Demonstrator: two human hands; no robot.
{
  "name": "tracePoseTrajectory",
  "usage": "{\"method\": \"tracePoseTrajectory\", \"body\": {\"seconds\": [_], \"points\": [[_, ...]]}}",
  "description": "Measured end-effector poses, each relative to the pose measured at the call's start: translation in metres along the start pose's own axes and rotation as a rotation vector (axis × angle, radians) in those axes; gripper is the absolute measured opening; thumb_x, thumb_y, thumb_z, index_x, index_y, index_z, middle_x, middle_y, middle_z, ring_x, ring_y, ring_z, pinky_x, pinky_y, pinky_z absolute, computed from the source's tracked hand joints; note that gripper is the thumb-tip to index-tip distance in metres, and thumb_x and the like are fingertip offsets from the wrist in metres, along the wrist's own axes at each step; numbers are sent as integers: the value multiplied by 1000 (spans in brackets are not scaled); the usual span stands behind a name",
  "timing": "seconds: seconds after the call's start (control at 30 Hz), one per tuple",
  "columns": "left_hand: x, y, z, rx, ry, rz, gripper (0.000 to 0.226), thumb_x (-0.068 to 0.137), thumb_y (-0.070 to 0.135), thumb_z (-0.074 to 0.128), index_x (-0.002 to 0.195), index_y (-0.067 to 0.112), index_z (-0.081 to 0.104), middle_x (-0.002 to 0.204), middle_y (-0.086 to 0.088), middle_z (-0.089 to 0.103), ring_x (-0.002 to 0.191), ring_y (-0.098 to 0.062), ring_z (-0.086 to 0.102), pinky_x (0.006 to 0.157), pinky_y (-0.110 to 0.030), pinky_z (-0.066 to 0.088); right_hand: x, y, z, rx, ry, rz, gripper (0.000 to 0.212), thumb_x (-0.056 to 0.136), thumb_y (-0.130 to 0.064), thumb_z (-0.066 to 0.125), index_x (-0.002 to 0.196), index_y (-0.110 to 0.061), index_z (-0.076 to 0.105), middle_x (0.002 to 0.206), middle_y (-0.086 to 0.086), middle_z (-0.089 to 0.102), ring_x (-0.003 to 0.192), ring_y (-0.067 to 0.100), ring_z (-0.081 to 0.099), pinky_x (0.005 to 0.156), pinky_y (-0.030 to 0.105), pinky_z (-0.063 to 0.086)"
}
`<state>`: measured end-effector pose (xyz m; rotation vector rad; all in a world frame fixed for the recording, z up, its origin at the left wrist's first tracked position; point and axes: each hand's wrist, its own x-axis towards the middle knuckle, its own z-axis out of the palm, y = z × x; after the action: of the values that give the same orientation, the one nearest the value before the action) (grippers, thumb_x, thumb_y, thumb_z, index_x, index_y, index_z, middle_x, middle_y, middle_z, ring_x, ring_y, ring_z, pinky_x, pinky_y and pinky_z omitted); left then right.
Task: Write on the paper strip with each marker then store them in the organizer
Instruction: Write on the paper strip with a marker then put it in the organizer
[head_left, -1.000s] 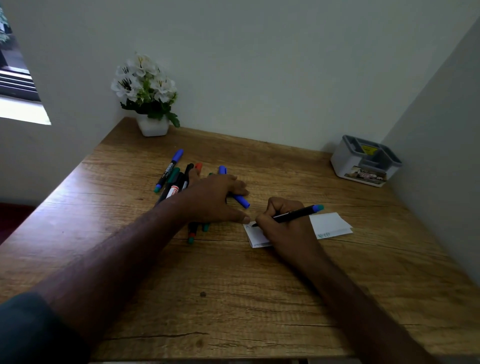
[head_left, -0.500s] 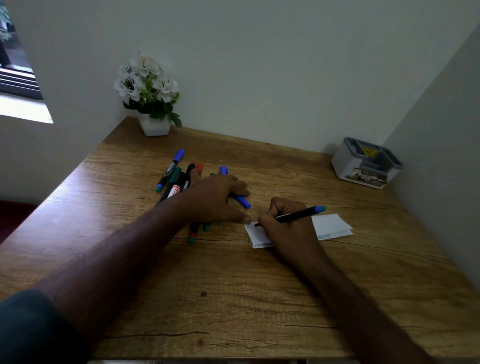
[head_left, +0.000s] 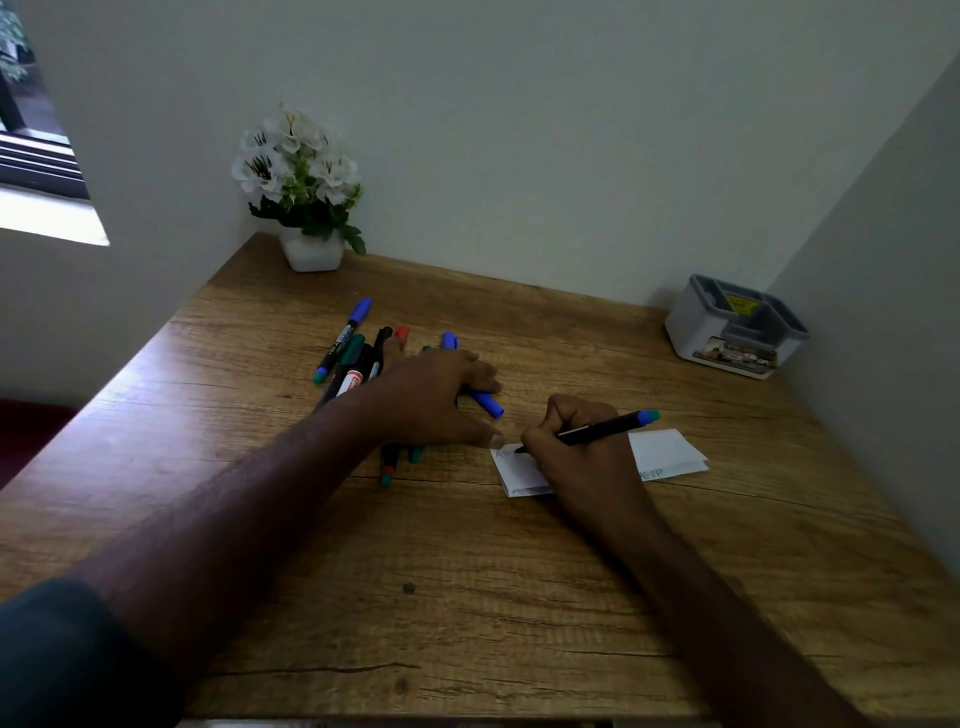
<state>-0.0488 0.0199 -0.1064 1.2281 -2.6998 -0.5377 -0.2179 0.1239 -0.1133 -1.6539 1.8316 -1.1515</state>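
Barely shifted over the last second: right hand (head_left: 587, 457) still pinching black marker (head_left: 597, 430), tip on paper strip (head_left: 665, 453), left hand (head_left: 436, 400) spread flat over spare markers (head_left: 353, 358) on table (head_left: 519, 597), organizer (head_left: 691, 325) untouched, writing unfinished.

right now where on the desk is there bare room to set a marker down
Bare wood lies between the paper strip and the organizer, and across the near desk between both forearms. It is crowded under the left hand, which rests on the marker pile.

Grainy wood desk (head_left: 519, 597), paper strip (head_left: 670, 452)
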Motion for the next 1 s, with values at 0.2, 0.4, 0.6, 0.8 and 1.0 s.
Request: {"method": "tracePoseTrajectory", "body": {"seconds": [0.2, 0.4, 0.6, 0.8, 1.0], "points": [[0, 1, 0, 7, 12, -1, 74, 74, 69, 62, 139, 38, 43, 155, 16, 27, 146, -6, 12, 108, -71, -8, 1, -2, 0, -1, 15, 4, 26, 82, -11, 67, 60, -12, 53, 61, -4, 57, 61, -2, 55, 49, 15, 41], [0, 2, -1, -13, 2, 3, 73, 74, 67, 63, 138, 37, 45, 155, 15, 28, 146, -6, 13, 107, -72, -6, 1, -4, -4, 62, 50, 15, 24, 82, -7, 65, 61, -8, 53, 59, -4, 56, 58, -1, 55, 50, 16, 42], [-3, 7, -5, -2, -12, -22, 73, 76, 63, 64, 140, 36, 43, 156, 15, 26, 146, -7, 12, 109, -69, -7, 3, 2, -9, 16, 29, 12, 21, 80, -10, 66, 64, -1, 56, 63, 2, 60, 61, 4, 56, 53, 19, 44], [-2, 5, -3, 0, -13, -14, 72, 77, 65, 63, 140, 37, 43, 156, 16, 26, 146, -5, 12, 110, -69, -6, 4, 3, -7, 18, 3, 7, 23, 80, -10, 66, 60, -7, 55, 61, -1, 58, 59, 0, 52, 52, 18, 42], [-2, 5, -4, 19, -17, -3, 72, 78, 64, 62, 141, 36, 41, 156, 15, 25, 146, -6, 12, 110, -69, -6, 3, 4, -7, -10, -13, -14, 29, 81, -12, 66, 56, -16, 51, 58, -6, 55, 59, 0, 52, 51, 17, 41]]}}
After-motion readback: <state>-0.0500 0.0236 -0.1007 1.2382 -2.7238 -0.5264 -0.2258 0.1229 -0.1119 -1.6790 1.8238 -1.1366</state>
